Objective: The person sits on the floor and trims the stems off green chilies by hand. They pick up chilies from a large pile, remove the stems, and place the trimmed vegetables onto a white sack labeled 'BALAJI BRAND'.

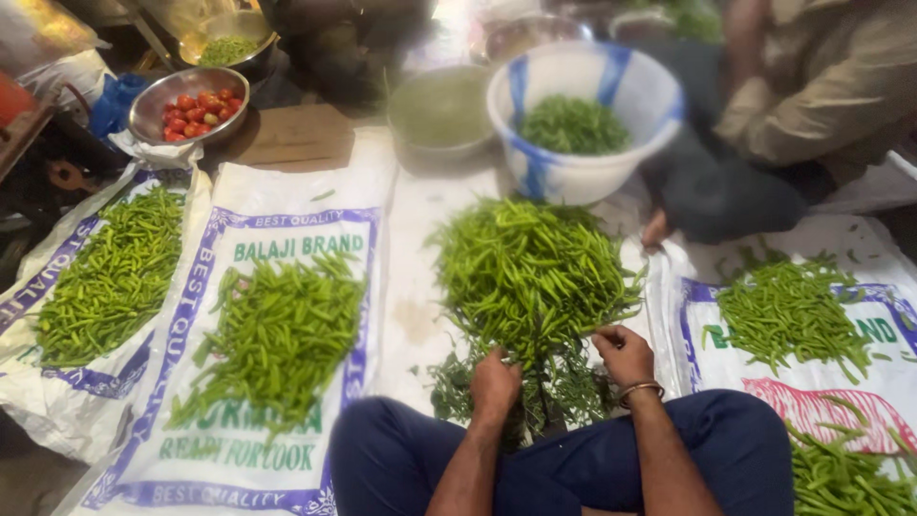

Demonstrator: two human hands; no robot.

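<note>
The person sits cross-legged on the floor with a big heap of green chillies (530, 272) straight ahead at twelve o'clock. The left hand (494, 380) is curled down into the near edge of that heap, fingers closed among the stems; what exactly it grips I cannot tell from here. The right hand (623, 354), a bangle at its wrist, is loosely closed with fingertips pinching at chillies on the heap's near right edge. Under both hands lies a darker litter of stalks and leaves (564, 392).

At about ten o'clock a second pile of chillies (277, 339) rests on a printed white sack (287, 225), and further out at nine a third pile (110, 277) on another sack. At two o'clock a smaller pile (788, 311) sits on a sack to the right. Beyond the heap, at one o'clock, a white and blue tub (583, 119) holds more chillies. A steel bowl of red tomatoes (191, 105) stands far off at eleven. Another person's sleeve (821, 86) shows at the upper right.
</note>
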